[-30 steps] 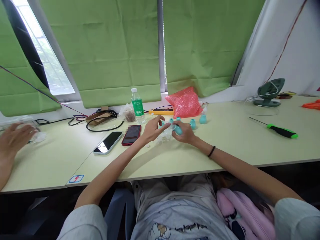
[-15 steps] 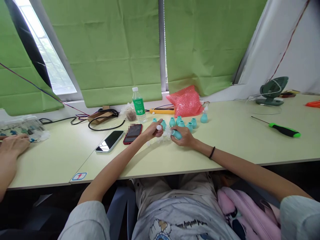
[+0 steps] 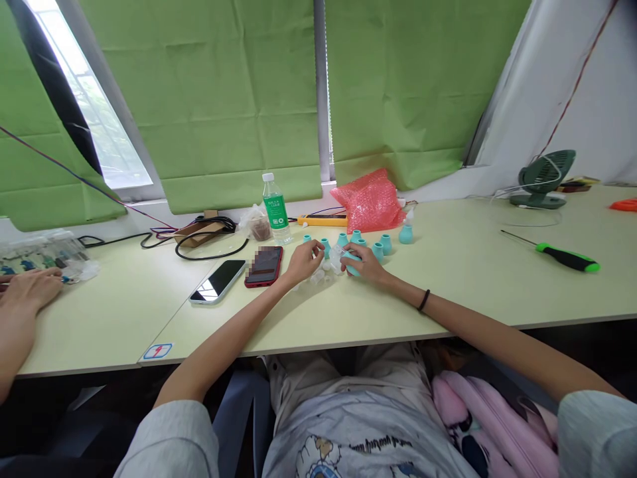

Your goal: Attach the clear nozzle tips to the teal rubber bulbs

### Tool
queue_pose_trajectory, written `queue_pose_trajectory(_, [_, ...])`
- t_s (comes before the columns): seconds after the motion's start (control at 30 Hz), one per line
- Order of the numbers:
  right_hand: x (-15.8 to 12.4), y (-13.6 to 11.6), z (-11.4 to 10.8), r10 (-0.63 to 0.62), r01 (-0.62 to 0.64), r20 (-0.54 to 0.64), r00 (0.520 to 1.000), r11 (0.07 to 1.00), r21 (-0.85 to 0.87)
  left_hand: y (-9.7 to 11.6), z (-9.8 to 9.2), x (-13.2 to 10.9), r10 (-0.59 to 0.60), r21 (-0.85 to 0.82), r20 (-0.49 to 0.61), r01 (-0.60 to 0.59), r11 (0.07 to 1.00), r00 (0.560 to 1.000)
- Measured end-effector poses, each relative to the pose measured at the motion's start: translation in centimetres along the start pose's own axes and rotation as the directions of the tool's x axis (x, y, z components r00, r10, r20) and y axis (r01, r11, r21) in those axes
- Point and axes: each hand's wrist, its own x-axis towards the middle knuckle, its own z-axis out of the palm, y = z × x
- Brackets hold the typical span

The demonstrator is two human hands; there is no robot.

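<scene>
My right hand point(image 3: 365, 265) is closed round a small teal bulb-shaped piece point(image 3: 352, 263) lying on the pale desk point(image 3: 448, 279). My left hand point(image 3: 303, 261) is pinched shut just left of it, over a little heap of small white caps point(image 3: 326, 269); what its fingers hold is hidden. Behind both hands stand several more teal bulbs point(image 3: 383, 244) in a loose row. One further teal bulb point(image 3: 406, 234) stands apart to the right.
Two phones point(image 3: 219, 281) point(image 3: 263, 265) lie left of my hands. Behind are a green-label water bottle point(image 3: 275, 211), black cables point(image 3: 209, 232), a pink bubble-wrap bag point(image 3: 369, 200). A green-handled screwdriver point(image 3: 565, 255) and fan point(image 3: 542, 179) sit right. Another person's hand point(image 3: 27, 292) rests far left.
My left hand, which held a white cap up half a second ago, has dropped down onto the cap heap beside the right hand. The other person's hand drew back toward the desk edge.
</scene>
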Motion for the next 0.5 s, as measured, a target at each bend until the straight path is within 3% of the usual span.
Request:
queue_pose_trajectory(0.1, [0.0, -0.1, 0.0, 0.015, -0.015, 0.014, 1.0, 0.999, 0.033, 1.1, -0.1, -0.2, -0.014, -0.225, 0.059, 0.027, 0.974, 0.998])
queue_pose_trajectory(0.2, [-0.2, -0.4, 0.2, -0.06, 0.06, 0.002, 0.998, 0.996, -0.06, 1.9, -0.1, -0.4, -0.053, -0.414, 0.101, 0.09, 0.906, 0.993])
queue_pose_trajectory(0.33, [-0.4, -0.5, 0.4, -0.155, 0.139, -0.06, 0.986, 0.967, -0.216, 2.3, -0.2, -0.6, -0.129, -0.55, 0.153, 0.193, 0.813, 0.98])
queue_pose_trajectory(0.5, [-0.5, -0.4, 0.4, -0.245, 0.189, -0.144, 0.959, 0.928, -0.321, 2.3, -0.3, -0.7, -0.131, -0.677, 0.232, 0.257, 0.69, 0.964])
